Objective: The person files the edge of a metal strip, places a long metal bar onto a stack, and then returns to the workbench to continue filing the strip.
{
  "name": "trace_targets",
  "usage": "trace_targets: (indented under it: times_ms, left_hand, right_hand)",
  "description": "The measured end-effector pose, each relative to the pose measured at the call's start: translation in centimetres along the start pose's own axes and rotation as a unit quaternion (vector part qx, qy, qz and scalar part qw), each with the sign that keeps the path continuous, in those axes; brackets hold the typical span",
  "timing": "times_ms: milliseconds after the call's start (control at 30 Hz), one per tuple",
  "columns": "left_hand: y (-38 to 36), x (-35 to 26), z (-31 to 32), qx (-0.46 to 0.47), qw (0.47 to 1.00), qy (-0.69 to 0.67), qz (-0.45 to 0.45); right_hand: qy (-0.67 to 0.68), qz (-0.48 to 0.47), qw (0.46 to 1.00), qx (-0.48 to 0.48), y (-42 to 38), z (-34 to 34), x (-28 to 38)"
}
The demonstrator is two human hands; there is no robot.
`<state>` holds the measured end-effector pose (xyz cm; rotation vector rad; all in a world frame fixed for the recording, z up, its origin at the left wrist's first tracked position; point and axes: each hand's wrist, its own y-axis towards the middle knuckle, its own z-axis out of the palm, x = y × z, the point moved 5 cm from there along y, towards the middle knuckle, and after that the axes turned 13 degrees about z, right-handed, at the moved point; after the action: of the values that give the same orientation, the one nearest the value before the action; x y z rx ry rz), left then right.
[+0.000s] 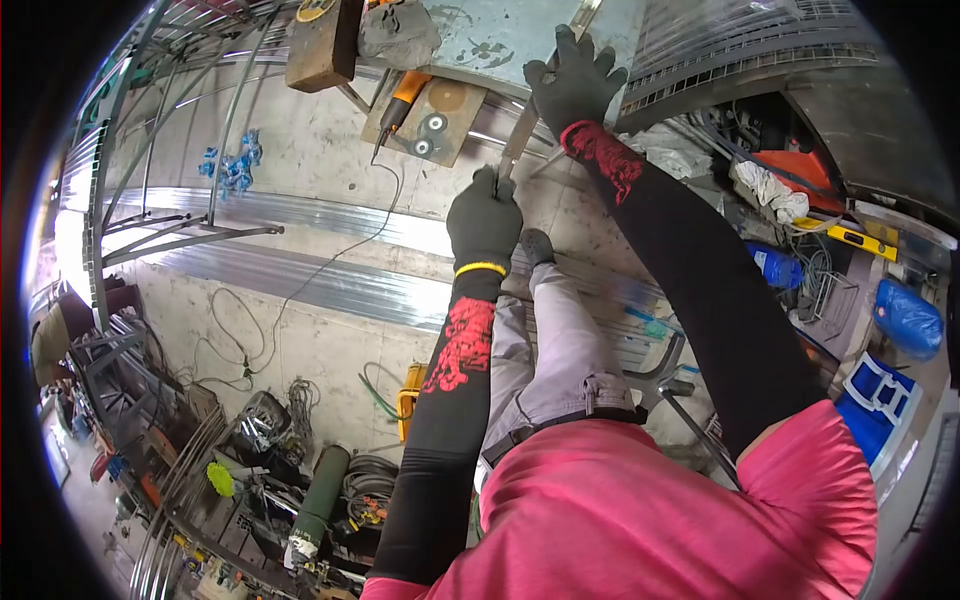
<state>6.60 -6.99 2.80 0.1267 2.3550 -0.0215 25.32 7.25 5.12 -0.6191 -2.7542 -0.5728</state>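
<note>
My left hand (485,218), in a dark grey glove with a yellow cuff edge, is closed around the near end of a long flat metal bar (522,132). The bar runs up and away over the edge of a pale grey worktable (480,40). Farther along, my right hand (577,85), also gloved, lies over the bar at the table edge with its fingers spread. Its palm side is hidden, so how firmly it presses cannot be seen. Left of the bar, an orange corded power tool (408,92) rests on a board (448,112) with round discs.
A rusty block (322,45) sits at the table's left end. The tool's cord (385,225) trails across the floor past long shiny metal profiles (300,275). A metal frame rack (115,180) stands left; a green cylinder (322,490) lies lower left. A yellow level (860,240) is at right.
</note>
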Motion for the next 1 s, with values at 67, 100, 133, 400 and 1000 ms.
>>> trace_targets:
  times_ms: [67, 100, 133, 400, 1000]
  left_hand:
    - [-0.7, -0.3, 0.3, -0.010, 1.000, 0.005, 0.006]
    - [-2.3, 0.2, 0.6, 0.007, 1.000, -0.012, -0.024]
    - [-4.2, 0.8, 0.5, -0.010, 1.000, -0.020, -0.010]
    - [-0.5, 1.8, 0.1, 0.008, 1.000, -0.025, 0.017]
    - [-4.3, 1.9, 0.6, -0.037, 0.999, 0.002, 0.032]
  right_hand:
    - [0.007, -0.005, 1.000, 0.006, 0.2, 0.1, 0.2]
    - [0.010, -0.006, 1.000, -0.005, 0.0, 0.2, 0.1]
    - [0.012, -0.006, 1.000, -0.017, -0.2, 0.1, -0.1]
    - [0.006, -0.011, 1.000, -0.019, 0.0, 0.2, -0.2]
    - [0.000, 0.000, 1.000, -0.024, 0.2, -0.9, 0.3]
